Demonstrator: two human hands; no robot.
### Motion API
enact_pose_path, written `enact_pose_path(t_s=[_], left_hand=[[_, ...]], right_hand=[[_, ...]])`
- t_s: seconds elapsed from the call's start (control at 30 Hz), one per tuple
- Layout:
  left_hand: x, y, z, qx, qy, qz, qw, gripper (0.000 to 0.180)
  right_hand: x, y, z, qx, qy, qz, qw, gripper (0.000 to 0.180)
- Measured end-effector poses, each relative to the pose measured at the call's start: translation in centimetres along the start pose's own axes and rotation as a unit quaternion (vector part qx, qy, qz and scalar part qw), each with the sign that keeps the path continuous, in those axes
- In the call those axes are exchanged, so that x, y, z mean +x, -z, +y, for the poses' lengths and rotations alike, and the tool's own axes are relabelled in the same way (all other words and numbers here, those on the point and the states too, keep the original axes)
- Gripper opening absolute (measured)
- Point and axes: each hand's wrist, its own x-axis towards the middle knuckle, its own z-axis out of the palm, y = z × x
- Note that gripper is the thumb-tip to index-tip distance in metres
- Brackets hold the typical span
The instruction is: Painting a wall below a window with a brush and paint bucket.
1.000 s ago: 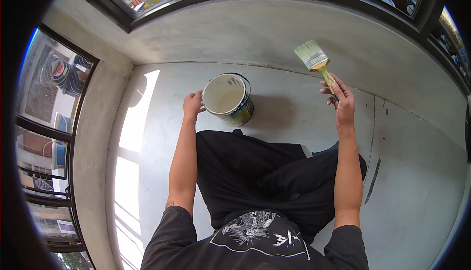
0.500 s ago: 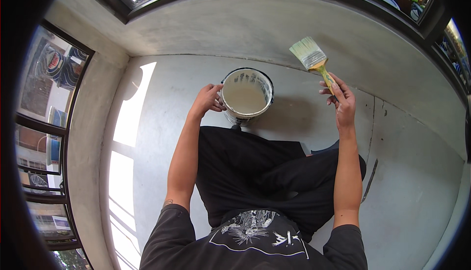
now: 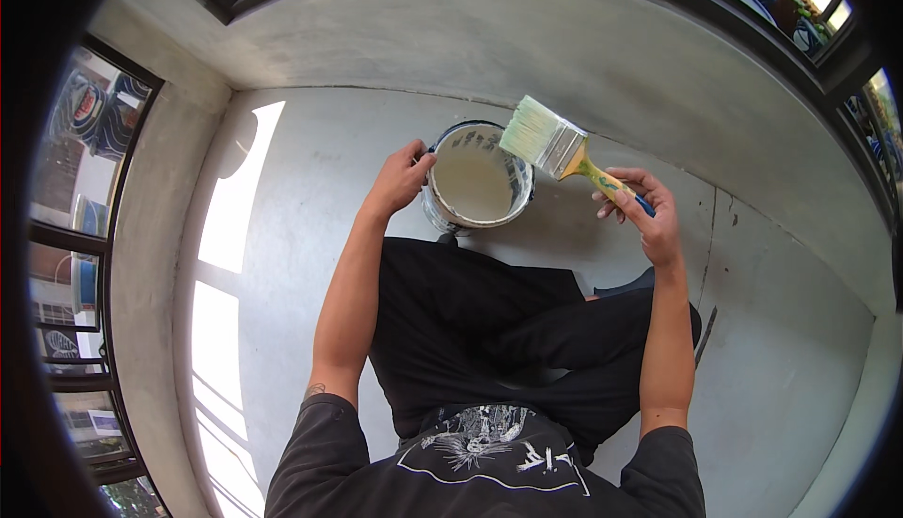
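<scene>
A paint bucket [image 3: 435, 209] stands on the floor in front of my crossed legs, its inner wall streaked and a pale, off-white liquid [image 3: 470, 187] inside. My left hand [image 3: 403, 179] grips the bucket's left rim, fingers closed over the edge. In my right hand [image 3: 649, 215] is a wide paintbrush [image 3: 564, 153], pinched by its yellow and blue handle. The brush points up and left, and its pale, coated bristles [image 3: 530, 127] overlap the bucket's right rim in the view; whether they touch it I cannot tell.
Ahead, a low grey wall [image 3: 376, 38] rises to dark-framed windows, and another wall [image 3: 155, 264] runs along the left. Grey floor [image 3: 781, 349] spreads to the right, marked by a crack. Sunlight patches [image 3: 216, 330] lie at left.
The paintbrush has swung left and down, from above the wall's foot to the bucket's right rim. My left hand has closed on the bucket's rim, and the bucket sits slightly tilted.
</scene>
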Motion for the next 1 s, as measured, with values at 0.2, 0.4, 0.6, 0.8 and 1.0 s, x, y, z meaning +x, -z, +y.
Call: enact_pose_path(t_s=[0.2, 0.4, 0.6, 0.8, 1.0], left_hand=[[0.1, -0.2, 1.1, 0.09, -0.047, -0.036, 0.994, 0.038], [-0.2, 0.4, 1.0, 0.045, -0.074, -0.083, 0.993, 0.032], [-0.5, 0.4, 2.4, 0.008, -0.047, -0.114, 0.992, 0.032], [-0.4, 0.8, 2.6, 0.018, -0.041, -0.126, 0.991, 0.032], [-0.6, 0.4, 3.0, 0.01, -0.045, -0.113, 0.993, 0.031]], right_hand=[[2.0, -5.7, 0.1, -0.186, -0.038, 0.008, 0.982, 0.024], [6.3, -10.1, 2.6, -0.342, -0.01, -0.068, 0.937, 0.025], [8.2, -12.9, 6.5, -0.334, 0.068, -0.064, 0.938, 0.027], [7.9, -12.6, 8.1, -0.358, 0.135, -0.082, 0.92, 0.025], [7.2, -12.2, 8.2, -0.435, 0.166, -0.076, 0.882, 0.025]])
